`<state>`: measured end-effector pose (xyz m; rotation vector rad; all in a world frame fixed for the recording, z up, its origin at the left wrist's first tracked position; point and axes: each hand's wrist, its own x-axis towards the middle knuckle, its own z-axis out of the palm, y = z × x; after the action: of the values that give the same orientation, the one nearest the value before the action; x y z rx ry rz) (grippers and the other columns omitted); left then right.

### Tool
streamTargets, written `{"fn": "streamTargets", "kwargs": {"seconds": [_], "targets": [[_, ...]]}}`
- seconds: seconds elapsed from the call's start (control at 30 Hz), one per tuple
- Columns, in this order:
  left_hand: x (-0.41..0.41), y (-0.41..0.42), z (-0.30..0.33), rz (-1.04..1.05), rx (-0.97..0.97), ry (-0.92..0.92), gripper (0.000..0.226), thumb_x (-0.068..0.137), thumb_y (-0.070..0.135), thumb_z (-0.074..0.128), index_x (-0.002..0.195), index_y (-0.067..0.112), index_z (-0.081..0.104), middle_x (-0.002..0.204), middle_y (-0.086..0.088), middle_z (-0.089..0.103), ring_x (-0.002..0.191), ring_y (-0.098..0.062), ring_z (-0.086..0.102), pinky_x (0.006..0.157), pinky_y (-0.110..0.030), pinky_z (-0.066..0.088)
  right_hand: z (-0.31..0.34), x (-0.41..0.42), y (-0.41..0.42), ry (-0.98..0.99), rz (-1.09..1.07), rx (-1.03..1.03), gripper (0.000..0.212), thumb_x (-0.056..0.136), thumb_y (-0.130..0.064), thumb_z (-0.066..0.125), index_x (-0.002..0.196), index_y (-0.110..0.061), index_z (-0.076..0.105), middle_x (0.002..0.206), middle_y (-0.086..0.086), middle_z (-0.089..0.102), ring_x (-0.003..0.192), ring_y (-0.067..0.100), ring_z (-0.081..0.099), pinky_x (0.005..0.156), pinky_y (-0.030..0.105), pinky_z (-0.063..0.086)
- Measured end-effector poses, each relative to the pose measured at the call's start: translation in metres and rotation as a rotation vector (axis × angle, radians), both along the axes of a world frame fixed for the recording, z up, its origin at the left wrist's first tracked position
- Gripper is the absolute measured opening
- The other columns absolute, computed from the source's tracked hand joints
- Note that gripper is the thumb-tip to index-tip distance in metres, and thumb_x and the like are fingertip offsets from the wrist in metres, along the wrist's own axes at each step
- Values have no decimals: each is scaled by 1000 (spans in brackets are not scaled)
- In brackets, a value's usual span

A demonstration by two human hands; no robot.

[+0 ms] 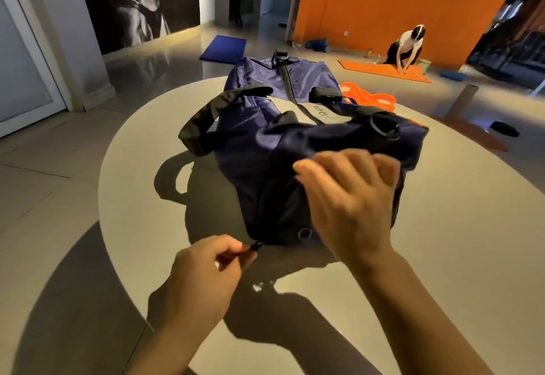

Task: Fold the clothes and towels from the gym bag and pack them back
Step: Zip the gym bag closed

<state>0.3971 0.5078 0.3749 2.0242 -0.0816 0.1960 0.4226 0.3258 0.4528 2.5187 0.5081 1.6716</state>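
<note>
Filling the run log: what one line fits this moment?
left hand pinches black zipper pull | right hand grips navy fabric gym bag

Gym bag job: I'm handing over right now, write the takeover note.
Left hand: pinching the black zipper pull at the near end of the navy gym bag.
Right hand: fingers curled on the bag's near top, steadying it.
Bag lies lengthwise on the round table; orange item beside its far right.
Done: no folded items visible.
Left: unzip, take out, fold, repack.
</note>
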Motion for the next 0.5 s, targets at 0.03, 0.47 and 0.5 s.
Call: {"fn": "streamTargets", "kwargs": {"seconds": [0.03, 0.47, 0.5], "targets": [[1, -4, -1, 2, 34, 6, 12, 77, 15, 78, 73, 25, 71, 66, 15, 67, 66, -3, 62, 52, -12, 44, 9, 4, -2, -26, -19, 55, 9, 91, -19, 65, 90, -18, 74, 90, 0, 69, 83, 22, 56, 74, 36, 32], [14, -7, 9, -92, 131, -160, 15, 75, 45, 71, 85, 41, 61, 82, 22, 62, 82, -2, 60, 65, -16, 49, -7, -37, -44, 59, -67, 119, 14, 91, -20, 63, 94, -15, 75, 95, 4, 70, 91, 24, 57, 76, 38, 34], [17, -4, 13, -73, 99, -232, 17, 74, 48, 68, 88, 42, 60, 83, 24, 62, 86, 0, 59, 64, -14, 47, -12, -48, -51, 80, -94, 134, 14, 91, -21, 62, 95, -16, 75, 96, 3, 70, 92, 24, 57, 77, 37, 33]]}}
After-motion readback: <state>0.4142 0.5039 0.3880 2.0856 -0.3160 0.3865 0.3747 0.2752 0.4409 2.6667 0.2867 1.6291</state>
